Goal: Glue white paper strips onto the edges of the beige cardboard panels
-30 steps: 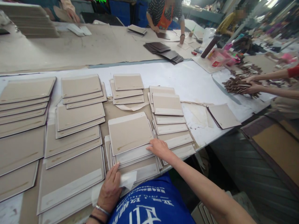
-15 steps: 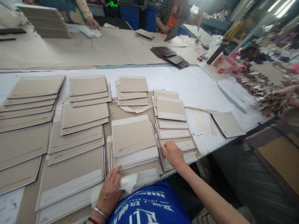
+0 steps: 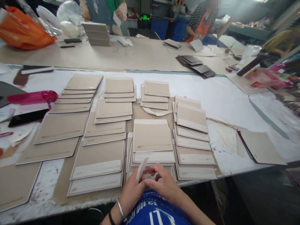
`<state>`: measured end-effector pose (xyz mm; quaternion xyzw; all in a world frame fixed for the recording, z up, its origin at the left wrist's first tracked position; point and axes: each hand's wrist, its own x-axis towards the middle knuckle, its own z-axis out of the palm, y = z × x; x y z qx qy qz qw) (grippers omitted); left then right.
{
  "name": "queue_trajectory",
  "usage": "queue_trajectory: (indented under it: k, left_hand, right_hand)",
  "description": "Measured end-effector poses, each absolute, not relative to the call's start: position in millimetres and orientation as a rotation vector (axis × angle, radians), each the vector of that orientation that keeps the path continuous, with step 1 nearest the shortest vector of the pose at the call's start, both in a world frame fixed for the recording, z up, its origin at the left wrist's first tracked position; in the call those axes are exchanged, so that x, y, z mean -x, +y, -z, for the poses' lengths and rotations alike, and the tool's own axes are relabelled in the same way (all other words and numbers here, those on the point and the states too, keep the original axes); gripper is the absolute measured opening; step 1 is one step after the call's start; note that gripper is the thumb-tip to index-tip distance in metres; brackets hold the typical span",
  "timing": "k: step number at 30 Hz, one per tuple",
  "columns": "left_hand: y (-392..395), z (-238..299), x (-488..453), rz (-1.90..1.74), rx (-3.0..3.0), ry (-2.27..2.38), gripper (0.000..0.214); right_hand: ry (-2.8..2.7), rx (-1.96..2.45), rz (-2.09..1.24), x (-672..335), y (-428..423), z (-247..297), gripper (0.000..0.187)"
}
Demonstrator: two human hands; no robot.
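My left hand (image 3: 133, 189), with a silver bangle at the wrist, is closed on a thin whitish paper piece (image 3: 142, 168) that stands upright from its fingers. Against it, my right hand (image 3: 162, 182) has its fingers curled in, their tips meeting the left fingers; what they pinch, if anything, is hidden. Both hands are at the table's front edge, over the near end of a stack of beige panels (image 3: 152, 136) with pale strips along their edges. More overlapping panels lie in columns: one at the right (image 3: 192, 117), others at the left (image 3: 100, 156) and far left (image 3: 62, 126).
A grey panel stack (image 3: 262, 147) lies near the right edge. Dark panels (image 3: 195, 64) and a pink package (image 3: 264, 78) are farther back. A pink pouch (image 3: 32, 97) and black phone (image 3: 28, 118) lie at left. Two people (image 3: 201, 26) work across the table.
My right hand has left the right-hand panels and come to my left hand, which has lifted off the middle stack with the whitish piece. The view has swung left.
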<state>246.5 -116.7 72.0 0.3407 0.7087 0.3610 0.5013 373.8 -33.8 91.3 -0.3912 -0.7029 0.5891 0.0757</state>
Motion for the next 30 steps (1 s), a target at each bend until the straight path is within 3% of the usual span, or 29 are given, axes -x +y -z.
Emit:
queue_trajectory:
  k: [2,7,14,18,25,30]
  left_hand:
    - [-114.4,-78.9,-250.0,-0.913,-0.857,1.620,0.031]
    - [-124.0,-73.5,-253.1,-0.771,-0.868,1.724,0.037]
    - [-129.2,-38.7,-231.5,-1.009,-1.314,2.099,0.025]
    - [-129.0,-17.4,-221.0,-1.008,-1.737,2.220,0.026]
    - [-137.2,-0.9,-224.7,-0.834,-1.926,2.241,0.033]
    - [-139.6,2.2,-222.1,-0.848,-1.967,2.224,0.036]
  right_hand:
    - [-2.016,1.237,-1.814,-366.2,-40.5,-88.3,0.014]
    - [-1.990,1.226,-1.780,-369.7,-43.5,-77.5,0.025]
    - [-2.469,1.196,-0.609,-395.1,-23.4,-46.7,0.025]
    - [-2.573,1.075,-0.194,-404.3,-21.4,-19.7,0.035]
    - [-2.743,0.841,-0.231,-396.1,-36.2,-10.7,0.052]
    - [-2.792,0.652,-0.334,-372.1,-36.4,-9.0,0.051]
